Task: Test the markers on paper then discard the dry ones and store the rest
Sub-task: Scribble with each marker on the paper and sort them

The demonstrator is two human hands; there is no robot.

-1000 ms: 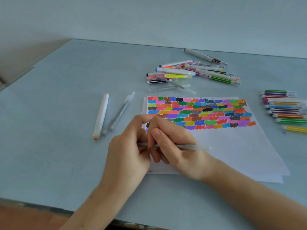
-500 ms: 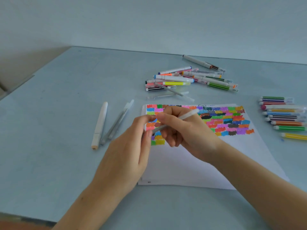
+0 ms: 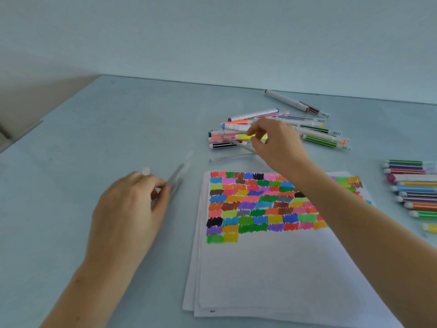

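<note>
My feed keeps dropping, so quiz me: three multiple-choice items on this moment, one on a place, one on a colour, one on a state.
1. Where does the loose pile of markers lie relative to the paper?
A. Beyond its far edge
B. On its near corner
C. Under it

2. What colour is the last swatch at the right end of the bottom row on the paper?
A. Black
B. Yellow
C. Pink

3. What is the right hand doing?
A. Lying flat on the paper
B. Reaching into the pile, fingertips at the markers
C. Writing on the paper

Answers: 1 A, the pile sits past the paper's far edge on the table. 2 B, a yellow patch follows the green one and ends that row. 3 B, its arm crosses over the swatches and its fingers curl at the pile; whether the grip has closed on a marker cannot be told.
</note>
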